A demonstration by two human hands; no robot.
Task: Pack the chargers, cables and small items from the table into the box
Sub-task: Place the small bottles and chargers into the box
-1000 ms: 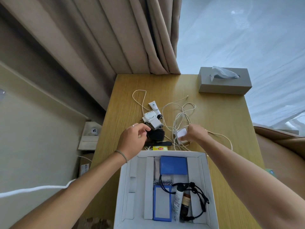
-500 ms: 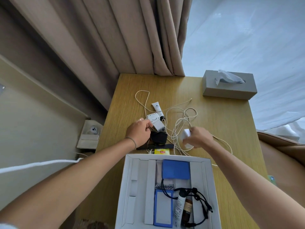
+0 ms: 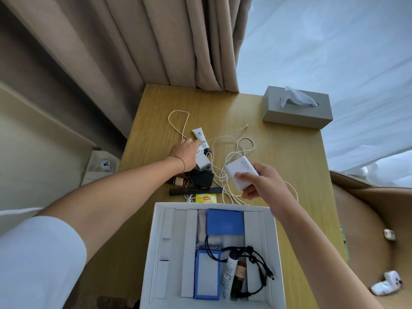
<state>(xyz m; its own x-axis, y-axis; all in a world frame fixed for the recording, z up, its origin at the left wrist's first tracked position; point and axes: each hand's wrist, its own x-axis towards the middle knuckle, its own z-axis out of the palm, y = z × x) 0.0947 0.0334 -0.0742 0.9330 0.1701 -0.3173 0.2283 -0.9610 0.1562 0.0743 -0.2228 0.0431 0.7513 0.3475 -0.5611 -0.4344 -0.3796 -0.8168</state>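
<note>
A white 120W charger [image 3: 241, 175] is gripped by the right hand [image 3: 265, 186], mid-frame right, lifted above the tangled white cable [image 3: 231, 152] on the table [image 3: 289, 163]. A smaller white adapter [image 3: 202, 161], centre-left, is grasped by the left hand [image 3: 186, 156]. The white box [image 3: 156, 253] sits at bottom centre, w/ blue cases inside.

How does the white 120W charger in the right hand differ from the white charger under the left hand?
The white rectangular 120W charger is lifted off the wooden table, pinched by the right hand; the white charger block with a round face lies on the table.
The 120W charger shows in full with its marking readable; the other is partly covered by the left hand, so its grip cannot be told.
Both are white and sit among pale cables.
</note>
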